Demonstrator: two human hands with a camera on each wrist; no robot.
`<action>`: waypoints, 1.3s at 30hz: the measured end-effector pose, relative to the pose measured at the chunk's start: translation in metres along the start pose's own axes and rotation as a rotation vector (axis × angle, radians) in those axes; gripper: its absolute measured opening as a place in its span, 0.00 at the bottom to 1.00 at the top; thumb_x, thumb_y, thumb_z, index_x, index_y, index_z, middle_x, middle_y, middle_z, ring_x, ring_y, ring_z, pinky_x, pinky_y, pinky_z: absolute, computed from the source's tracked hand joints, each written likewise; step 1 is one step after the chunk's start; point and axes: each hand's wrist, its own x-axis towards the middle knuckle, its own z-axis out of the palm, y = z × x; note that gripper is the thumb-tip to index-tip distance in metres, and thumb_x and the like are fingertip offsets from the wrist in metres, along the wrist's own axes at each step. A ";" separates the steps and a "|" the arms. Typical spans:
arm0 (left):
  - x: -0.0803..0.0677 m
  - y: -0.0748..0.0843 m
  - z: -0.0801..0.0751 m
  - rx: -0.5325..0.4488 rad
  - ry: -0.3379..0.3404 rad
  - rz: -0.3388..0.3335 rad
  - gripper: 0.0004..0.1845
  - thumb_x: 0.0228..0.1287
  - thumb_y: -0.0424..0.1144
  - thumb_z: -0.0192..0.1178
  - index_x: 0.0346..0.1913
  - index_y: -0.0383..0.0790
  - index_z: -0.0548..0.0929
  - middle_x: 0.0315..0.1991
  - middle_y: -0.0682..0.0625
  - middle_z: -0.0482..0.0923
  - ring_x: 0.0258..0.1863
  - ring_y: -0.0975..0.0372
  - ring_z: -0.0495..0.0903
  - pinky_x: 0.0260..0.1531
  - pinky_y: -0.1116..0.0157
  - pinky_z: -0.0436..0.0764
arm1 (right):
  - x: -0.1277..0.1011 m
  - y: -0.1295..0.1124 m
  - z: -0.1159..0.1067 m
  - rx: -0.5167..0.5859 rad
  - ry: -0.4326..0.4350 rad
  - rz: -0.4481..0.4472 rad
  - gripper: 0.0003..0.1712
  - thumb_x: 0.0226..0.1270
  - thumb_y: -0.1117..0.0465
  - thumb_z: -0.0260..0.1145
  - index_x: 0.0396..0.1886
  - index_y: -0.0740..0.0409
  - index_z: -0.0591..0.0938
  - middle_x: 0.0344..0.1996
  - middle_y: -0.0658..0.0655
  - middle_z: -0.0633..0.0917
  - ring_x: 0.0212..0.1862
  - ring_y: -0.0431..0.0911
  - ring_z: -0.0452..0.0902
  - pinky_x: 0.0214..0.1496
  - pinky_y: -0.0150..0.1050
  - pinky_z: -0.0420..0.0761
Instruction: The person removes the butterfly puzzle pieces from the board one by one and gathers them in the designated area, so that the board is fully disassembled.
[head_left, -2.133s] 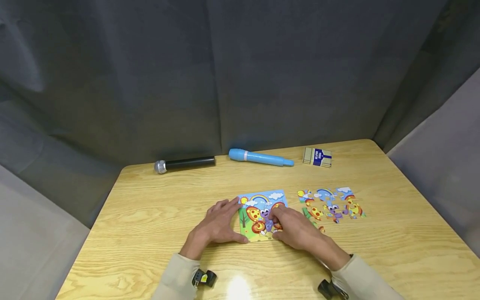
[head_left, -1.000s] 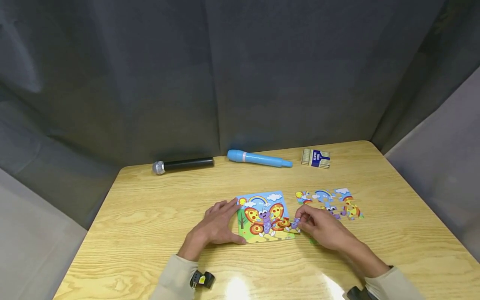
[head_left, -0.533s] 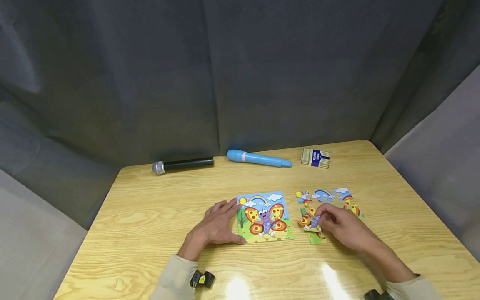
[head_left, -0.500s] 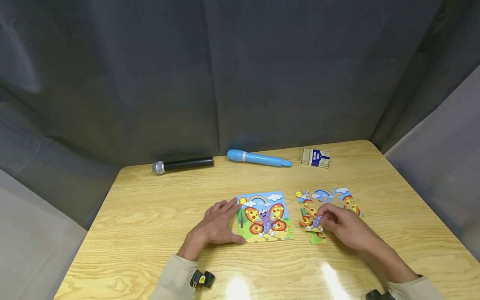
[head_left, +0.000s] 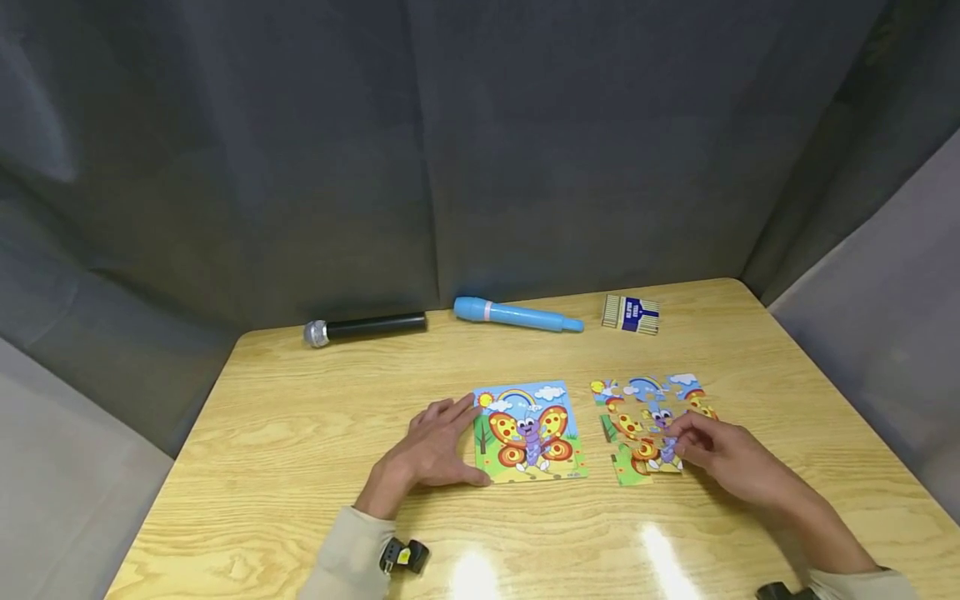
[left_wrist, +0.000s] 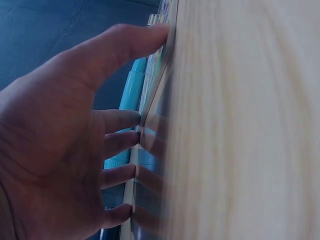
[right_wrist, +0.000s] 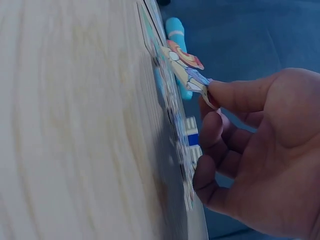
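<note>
The right hand (head_left: 723,454) is pinching a small cardboard puzzle piece with a purple butterfly body (right_wrist: 186,70), tilting it over the loose, partly assembled puzzle pieces (head_left: 651,425). The left hand (head_left: 435,446), fingers relaxed and spread, is pressing against the left edge of the colourful butterfly picture board (head_left: 531,431) on the light wooden table (head_left: 315,433). Along the far edge are lying 1 black microphone (head_left: 365,327), 1 blue plastic microphone (head_left: 517,315) and a small striped box (head_left: 632,314).

We are seeing a puzzle board (head_left: 529,432) showing an orange-and-red spotted butterfly under a rainbow, loose pieces (head_left: 647,421) repeating those colours, a sky-blue marker (head_left: 517,315), a black microphone (head_left: 366,327) with a silver head, and a pale woodgrain table (head_left: 300,433).
</note>
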 end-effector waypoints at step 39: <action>0.001 0.000 0.001 -0.018 0.007 0.007 0.55 0.45 0.67 0.69 0.75 0.50 0.58 0.79 0.55 0.47 0.76 0.50 0.50 0.70 0.43 0.53 | 0.004 0.004 0.006 -0.182 0.133 -0.090 0.10 0.66 0.61 0.66 0.47 0.51 0.83 0.32 0.45 0.79 0.32 0.33 0.68 0.32 0.30 0.68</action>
